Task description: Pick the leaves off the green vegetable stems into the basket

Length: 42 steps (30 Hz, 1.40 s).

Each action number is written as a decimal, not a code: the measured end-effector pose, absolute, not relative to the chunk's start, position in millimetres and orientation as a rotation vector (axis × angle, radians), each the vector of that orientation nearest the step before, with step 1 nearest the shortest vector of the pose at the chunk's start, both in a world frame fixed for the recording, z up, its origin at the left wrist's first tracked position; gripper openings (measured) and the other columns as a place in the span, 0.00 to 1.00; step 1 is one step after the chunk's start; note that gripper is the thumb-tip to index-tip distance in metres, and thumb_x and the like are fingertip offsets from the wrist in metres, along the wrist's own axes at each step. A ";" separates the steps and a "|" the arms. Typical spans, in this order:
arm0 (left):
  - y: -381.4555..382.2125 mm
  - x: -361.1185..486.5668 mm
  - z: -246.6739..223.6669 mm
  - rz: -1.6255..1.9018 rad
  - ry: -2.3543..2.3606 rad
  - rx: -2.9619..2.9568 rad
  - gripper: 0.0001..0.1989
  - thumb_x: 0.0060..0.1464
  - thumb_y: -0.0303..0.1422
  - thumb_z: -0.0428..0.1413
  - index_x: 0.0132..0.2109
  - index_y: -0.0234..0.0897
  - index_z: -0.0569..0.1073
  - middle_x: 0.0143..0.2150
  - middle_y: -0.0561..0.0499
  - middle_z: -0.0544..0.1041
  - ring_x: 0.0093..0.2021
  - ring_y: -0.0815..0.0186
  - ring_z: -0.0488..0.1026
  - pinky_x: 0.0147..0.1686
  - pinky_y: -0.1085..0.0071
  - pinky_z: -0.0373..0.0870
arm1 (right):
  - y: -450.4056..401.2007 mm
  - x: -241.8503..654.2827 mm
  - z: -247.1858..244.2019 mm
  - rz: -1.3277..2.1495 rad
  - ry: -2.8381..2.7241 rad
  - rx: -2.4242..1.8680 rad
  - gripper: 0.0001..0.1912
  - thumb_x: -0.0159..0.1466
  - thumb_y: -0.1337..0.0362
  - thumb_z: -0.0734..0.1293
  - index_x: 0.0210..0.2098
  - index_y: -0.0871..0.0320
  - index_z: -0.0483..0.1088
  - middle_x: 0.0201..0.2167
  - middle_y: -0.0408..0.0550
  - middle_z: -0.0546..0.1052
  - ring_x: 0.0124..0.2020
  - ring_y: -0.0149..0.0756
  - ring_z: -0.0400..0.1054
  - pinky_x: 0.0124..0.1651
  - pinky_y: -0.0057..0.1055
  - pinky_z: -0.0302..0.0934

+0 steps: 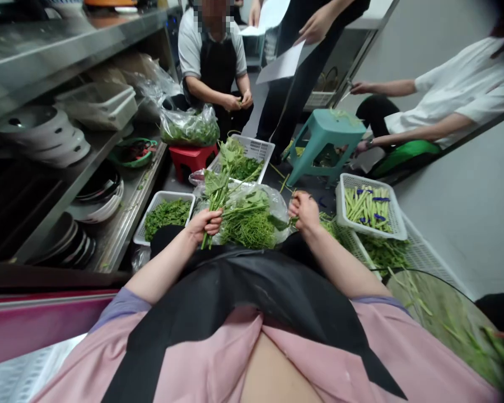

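Note:
My left hand point(205, 222) is closed around a bunch of leafy green stems point(217, 189), leaves up and cut ends below the fist. To its right, my right hand point(304, 211) is closed in a pinch on a leafy green sprig point(279, 223), whose leaf hangs toward the middle. Between and below both hands lies an open clear plastic bag point(279, 198) holding a heap of thin green stems point(250, 225). Just beyond stands a white basket point(265, 146) with more leafy greens.
Left are a white basket point(187, 197) of greens and a metal shelf point(121, 238) with bowls. A red stool point(185, 161) and teal stool point(319, 131) stand ahead. At right is a basket point(397, 215) of bundled green stalks. Several people are nearby, one holding paper point(282, 65).

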<state>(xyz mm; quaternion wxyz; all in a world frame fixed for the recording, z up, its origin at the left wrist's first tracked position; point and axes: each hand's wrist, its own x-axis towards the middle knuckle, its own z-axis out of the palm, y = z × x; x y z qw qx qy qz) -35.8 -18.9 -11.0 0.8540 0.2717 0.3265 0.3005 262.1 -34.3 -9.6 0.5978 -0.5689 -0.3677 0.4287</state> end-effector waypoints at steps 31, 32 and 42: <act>-22.0 -4.2 -10.8 0.545 0.830 0.453 0.13 0.57 0.26 0.53 0.29 0.36 0.56 0.18 0.64 0.54 0.11 0.82 0.45 0.12 0.82 0.40 | -43.4 231.7 -12.4 -0.416 -2.788 -1.042 0.07 0.64 0.67 0.59 0.30 0.60 0.67 0.25 0.49 0.72 0.28 0.33 0.60 0.28 0.31 0.43; -23.5 -4.6 -10.7 0.546 0.813 0.487 0.13 0.56 0.26 0.54 0.29 0.36 0.56 0.18 0.64 0.55 0.11 0.82 0.45 0.12 0.82 0.40 | -44.2 233.8 -14.6 -0.367 -2.761 -1.050 0.07 0.64 0.67 0.60 0.31 0.60 0.66 0.25 0.49 0.72 0.29 0.33 0.61 0.29 0.30 0.45; -36.3 7.8 -0.4 0.535 0.655 0.709 0.19 0.45 0.34 0.63 0.31 0.37 0.58 0.17 0.66 0.55 0.12 0.82 0.45 0.11 0.82 0.44 | -69.3 209.8 -34.5 0.660 -1.646 -1.447 0.15 0.62 0.55 0.56 0.33 0.59 0.66 0.20 0.41 0.65 0.21 0.27 0.55 0.27 0.26 0.50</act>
